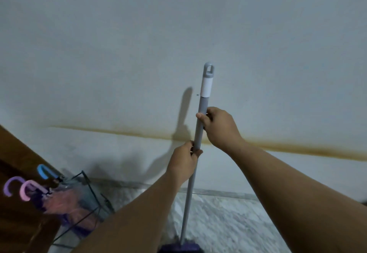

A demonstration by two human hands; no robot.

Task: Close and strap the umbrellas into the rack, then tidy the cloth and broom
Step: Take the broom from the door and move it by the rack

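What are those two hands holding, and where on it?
Both grip the broom's grey handle: right hand near the top, left hand just below it.

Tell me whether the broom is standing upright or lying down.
Nearly upright. The broom leans slightly, its head down at the floor, with the left hand and right hand gripping its handle.

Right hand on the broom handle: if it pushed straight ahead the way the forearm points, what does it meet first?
Likely the white wall behind the broom handle that the right hand grips; nothing else shows between, though depth is unclear.
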